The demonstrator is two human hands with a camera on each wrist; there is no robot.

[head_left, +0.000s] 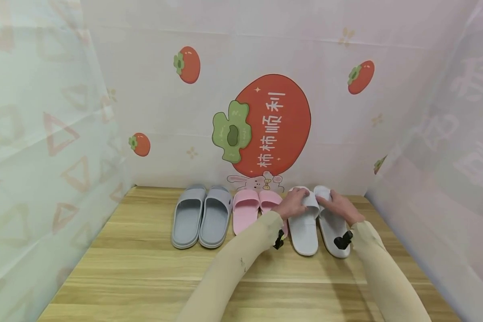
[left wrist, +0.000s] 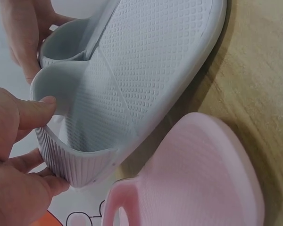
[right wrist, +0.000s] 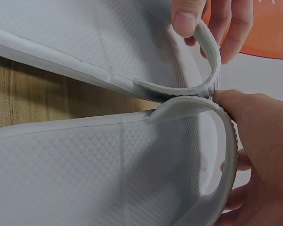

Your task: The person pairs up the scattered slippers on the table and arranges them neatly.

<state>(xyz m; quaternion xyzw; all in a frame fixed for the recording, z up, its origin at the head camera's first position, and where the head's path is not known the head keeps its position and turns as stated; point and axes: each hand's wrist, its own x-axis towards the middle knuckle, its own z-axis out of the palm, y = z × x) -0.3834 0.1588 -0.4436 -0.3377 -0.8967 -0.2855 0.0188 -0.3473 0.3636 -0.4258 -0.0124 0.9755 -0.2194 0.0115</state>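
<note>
Two white slide slippers stand side by side on the right of the wooden surface, straps toward the back wall. My left hand (head_left: 293, 205) pinches the ribbed strap of the left white slipper (head_left: 304, 235); in the left wrist view the thumb (left wrist: 42, 110) is over the strap's edge and the fingers lie along its outside. Around the strap of the right white slipper (head_left: 331, 227) my right hand (head_left: 344, 208) has its grip, the thumb (right wrist: 228, 101) where the two straps meet. Part of that hand's fingers is hidden behind the strap in the right wrist view.
A pink pair of slippers (head_left: 245, 214) sits just left of the white ones, partly covered by my left arm. Farther left is a grey pair (head_left: 187, 223). Behind them rises a wall sheet printed with persimmons (head_left: 281, 129); more sheets hang at both sides of the wooden surface (head_left: 145, 277).
</note>
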